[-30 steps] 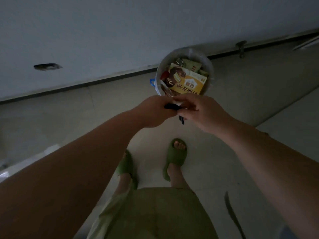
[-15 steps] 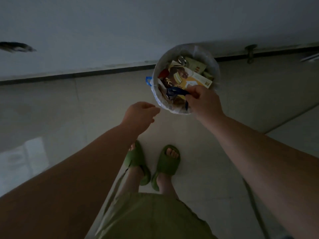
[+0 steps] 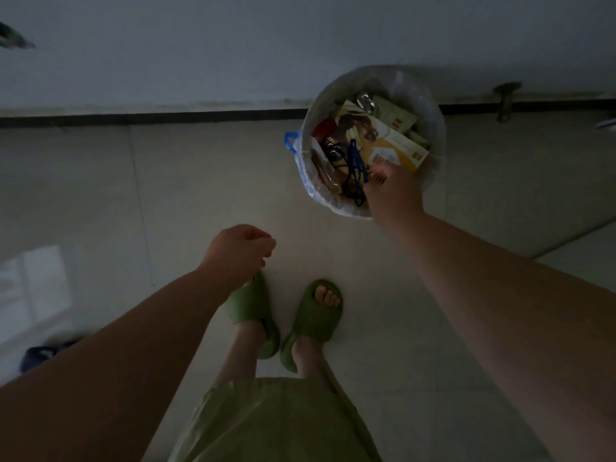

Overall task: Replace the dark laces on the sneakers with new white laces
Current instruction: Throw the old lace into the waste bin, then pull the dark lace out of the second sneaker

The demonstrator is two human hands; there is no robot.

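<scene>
Well, scanning from the left of the frame, I see a dark blue shape [image 3: 43, 356] low on the floor [image 3: 200, 181], too blurred to name. Moving inward, my left hand [image 3: 238, 251] hangs over the floor at centre, its fingers loosely curled and holding nothing. Below it my feet stand in green slippers [image 3: 313, 315]. Further right, at the upper right, the lined trash bin [image 3: 430, 105] sits against the wall, full of wrappers and a yellow carton [image 3: 390, 145]. The dark laces [image 3: 355, 168] lie in a loose tangle on top of that rubbish, at the near side of the bin. My right hand [image 3: 393, 191] reaches over the bin rim just beside them; its fingers are turned away from me, so I cannot tell whether they pinch a strand or hang free. I judge the old laces are off and being discarded; no sneakers or white laces show here, so the threading may remain.
</scene>
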